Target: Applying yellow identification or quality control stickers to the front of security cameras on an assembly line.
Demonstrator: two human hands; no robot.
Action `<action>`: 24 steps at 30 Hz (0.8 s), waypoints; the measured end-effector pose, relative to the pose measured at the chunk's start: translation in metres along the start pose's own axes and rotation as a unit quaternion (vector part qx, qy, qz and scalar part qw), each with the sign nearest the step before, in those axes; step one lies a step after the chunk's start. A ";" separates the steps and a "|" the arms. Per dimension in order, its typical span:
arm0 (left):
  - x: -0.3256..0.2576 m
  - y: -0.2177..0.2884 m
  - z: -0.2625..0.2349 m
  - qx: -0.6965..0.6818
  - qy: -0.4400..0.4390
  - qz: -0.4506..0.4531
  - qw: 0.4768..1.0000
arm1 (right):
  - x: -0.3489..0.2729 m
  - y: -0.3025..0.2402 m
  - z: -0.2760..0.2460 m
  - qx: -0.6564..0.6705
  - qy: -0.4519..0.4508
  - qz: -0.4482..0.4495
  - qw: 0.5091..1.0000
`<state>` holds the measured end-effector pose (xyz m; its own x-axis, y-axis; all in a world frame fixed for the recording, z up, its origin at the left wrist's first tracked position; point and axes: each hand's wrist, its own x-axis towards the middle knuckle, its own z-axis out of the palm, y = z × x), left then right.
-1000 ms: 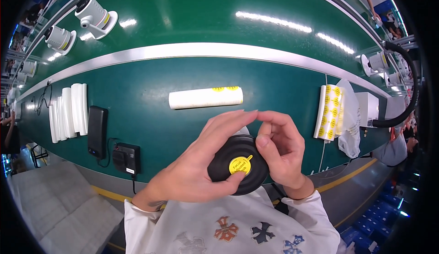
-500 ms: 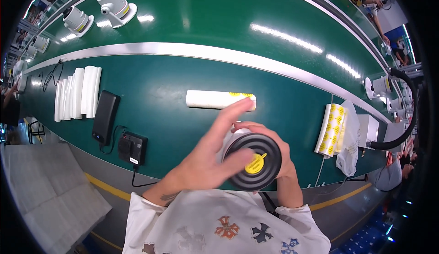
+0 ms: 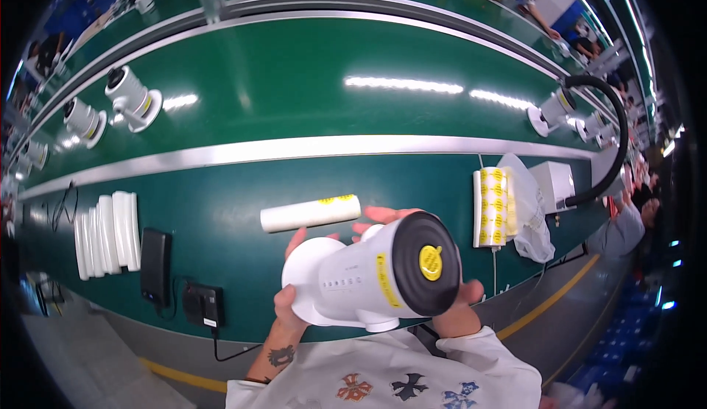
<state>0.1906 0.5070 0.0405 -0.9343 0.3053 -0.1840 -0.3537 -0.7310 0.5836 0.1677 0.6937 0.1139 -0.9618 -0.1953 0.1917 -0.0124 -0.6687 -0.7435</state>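
A white cylindrical appliance (image 3: 346, 280) lies tilted on its side between my hands, above the near edge of the bench. Its round white base flange points left; its ribbed black end cap (image 3: 412, 240) points right and carries a round yellow sticker (image 3: 430, 262). A yellow label strip (image 3: 388, 279) runs around the body near the cap. My left hand (image 3: 287, 307) is closed on the base flange, thumb in front and fingers behind. My right hand (image 3: 465, 307) wraps the cap end, its palm mostly hidden. Behind the appliance lies a white roll (image 3: 298, 216) with yellow stickers at its right end.
White rolls (image 3: 110, 232), a black power bank (image 3: 155, 265) and a black adapter (image 3: 203, 304) with a cable lie at left. At right are a yellow-sticker roll (image 3: 490, 206), a plastic bag (image 3: 526, 225) and a black flexible hose (image 3: 618, 136). Similar appliances (image 3: 134, 98) stand beyond the metal rail.
The appliance has tipped from cap facing up to lying sideways, base to the left. My left hand has moved from over the cap to the base. The view has shifted.
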 end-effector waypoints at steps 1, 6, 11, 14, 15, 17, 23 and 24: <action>0.000 0.000 0.000 0.004 -0.009 -0.007 1.000 | 0.001 -0.009 0.001 -0.027 0.002 0.019 0.999; 0.004 -0.006 0.008 0.020 0.036 0.035 0.999 | 0.006 -0.040 0.001 -0.092 0.029 0.118 0.988; 0.003 -0.011 -0.001 0.050 0.027 0.062 0.996 | 0.005 -0.043 -0.009 -0.112 0.045 0.159 0.980; -0.002 -0.006 -0.006 0.024 0.032 0.063 0.997 | 0.007 -0.030 -0.003 -0.082 0.049 0.147 0.984; -0.005 -0.003 -0.008 0.001 0.035 0.063 0.997 | 0.006 -0.025 0.002 -0.073 0.027 0.161 0.984; -0.006 -0.001 -0.007 -0.048 0.025 0.030 0.998 | 0.000 -0.012 0.013 -0.076 0.100 0.092 0.988; -0.003 -0.018 0.006 -0.127 -0.067 -0.082 0.986 | -0.014 0.018 -0.021 0.008 -0.161 -0.115 0.980; -0.006 -0.020 0.009 -0.144 -0.089 -0.101 0.980 | -0.009 0.018 -0.016 -0.044 -0.190 -0.148 0.970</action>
<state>0.2039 0.5249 0.0374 -0.8312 0.5436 -0.1167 -0.5515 -0.7795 0.2969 0.1720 0.6946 0.0888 -0.7429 -0.2645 0.6150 -0.3126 -0.6753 -0.6680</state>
